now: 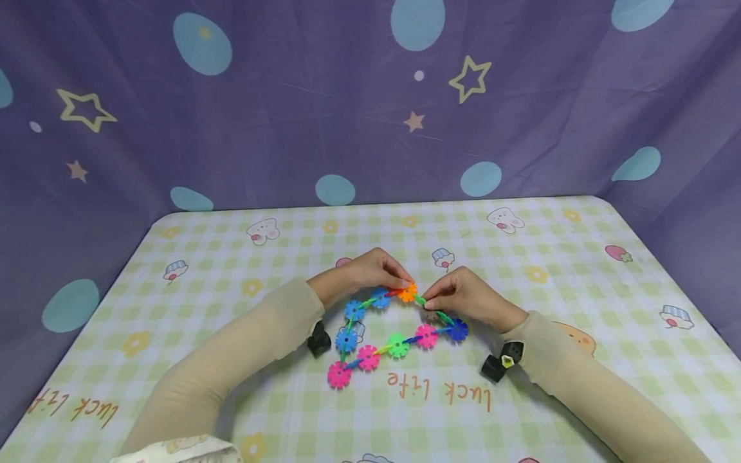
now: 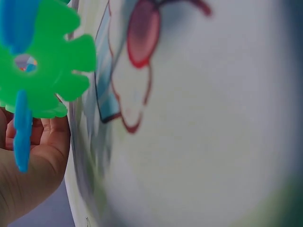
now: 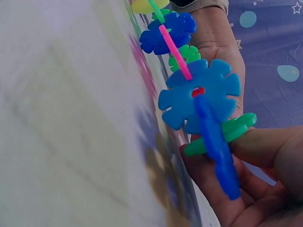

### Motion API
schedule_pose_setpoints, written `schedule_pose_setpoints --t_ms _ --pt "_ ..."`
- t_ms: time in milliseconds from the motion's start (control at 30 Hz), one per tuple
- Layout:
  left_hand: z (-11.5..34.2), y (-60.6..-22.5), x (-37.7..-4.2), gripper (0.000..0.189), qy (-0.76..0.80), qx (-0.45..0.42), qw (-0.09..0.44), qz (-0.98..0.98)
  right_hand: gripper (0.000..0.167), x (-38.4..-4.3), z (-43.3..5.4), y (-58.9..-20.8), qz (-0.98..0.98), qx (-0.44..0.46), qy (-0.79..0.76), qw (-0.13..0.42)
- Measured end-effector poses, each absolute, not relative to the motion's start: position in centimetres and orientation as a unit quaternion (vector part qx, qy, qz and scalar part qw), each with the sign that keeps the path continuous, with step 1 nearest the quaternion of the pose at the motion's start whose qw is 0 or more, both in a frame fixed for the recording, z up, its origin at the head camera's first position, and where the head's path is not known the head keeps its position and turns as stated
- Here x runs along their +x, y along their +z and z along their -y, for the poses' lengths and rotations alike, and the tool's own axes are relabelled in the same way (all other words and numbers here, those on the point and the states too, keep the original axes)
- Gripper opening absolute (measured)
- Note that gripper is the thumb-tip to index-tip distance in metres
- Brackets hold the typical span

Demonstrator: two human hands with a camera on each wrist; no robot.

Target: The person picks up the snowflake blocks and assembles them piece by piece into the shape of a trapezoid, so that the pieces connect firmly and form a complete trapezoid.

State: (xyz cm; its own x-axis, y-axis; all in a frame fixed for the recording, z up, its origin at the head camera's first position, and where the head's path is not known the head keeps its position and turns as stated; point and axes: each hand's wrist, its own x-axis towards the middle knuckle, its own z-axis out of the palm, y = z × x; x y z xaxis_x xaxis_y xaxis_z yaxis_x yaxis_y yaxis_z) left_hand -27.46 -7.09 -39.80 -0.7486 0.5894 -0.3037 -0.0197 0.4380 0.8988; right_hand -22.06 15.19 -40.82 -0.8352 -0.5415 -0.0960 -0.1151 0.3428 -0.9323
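Observation:
A loop of interlocked notched plastic discs, like snowflake building pieces, hangs between both hands above the table. In the head view my left hand [image 1: 376, 270] pinches the orange disc [image 1: 408, 293] at the top of the loop. Just to its right, my right hand [image 1: 466, 299] pinches a green disc [image 1: 420, 300] edge-on, next to the orange one. The right wrist view shows thumb and finger on that green disc [image 3: 242, 126], with a blue disc [image 3: 203, 97] close by. A pink disc [image 1: 339, 375] forms the near left corner, a dark blue disc [image 1: 457, 330] the right one.
A checked tablecloth [image 1: 579, 270] with printed cakes, flowers and lettering covers the table. Behind it hangs a purple curtain [image 1: 347, 128] with stars and ovals. Black wrist cameras [image 1: 319, 339] sit on both sleeves, near the loop.

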Motion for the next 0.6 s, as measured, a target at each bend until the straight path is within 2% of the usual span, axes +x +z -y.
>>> schedule_pose_setpoints --t_ms 600 --pt "7.47 -39.92 -28.0 0.019 0.484 0.195 0.339 -0.783 0.015 -22.1 -15.11 -40.91 -0.796 -0.229 -0.522 0.204"
